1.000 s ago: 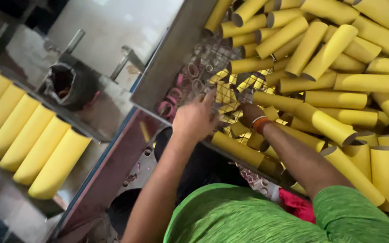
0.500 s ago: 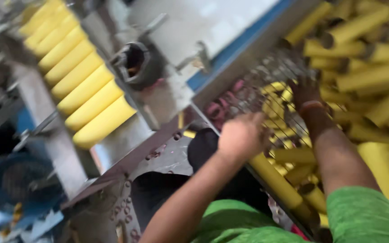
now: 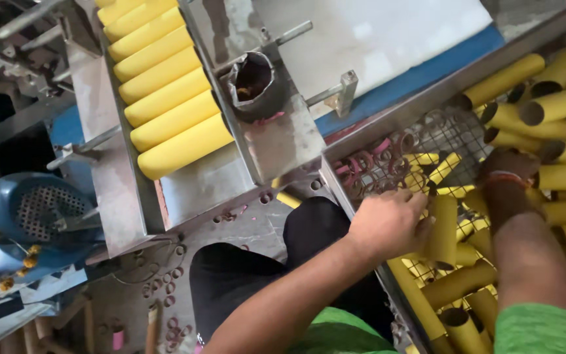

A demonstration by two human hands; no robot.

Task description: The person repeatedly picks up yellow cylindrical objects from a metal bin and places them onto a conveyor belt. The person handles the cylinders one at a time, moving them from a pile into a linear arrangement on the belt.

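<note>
Basically, left hand point(image 3: 388, 223) has its fingers clamped on a short yellow tube point(image 3: 441, 231), held upright just over the wire mesh tray point(image 3: 456, 134). Right hand point(image 3: 507, 172) (red band at the wrist) sits deeper in the tray, fingers hidden among tubes, so cannot tell if they are apart or together. Long yellow tubes point(image 3: 558, 105) are piled at the right. Up left, a row of yellow cones point(image 3: 165, 98) lies on a metal chute point(image 3: 109, 183); dark cup point(image 3: 253, 82) beside it. Blue fan point(image 3: 27, 216) far left.
</note>
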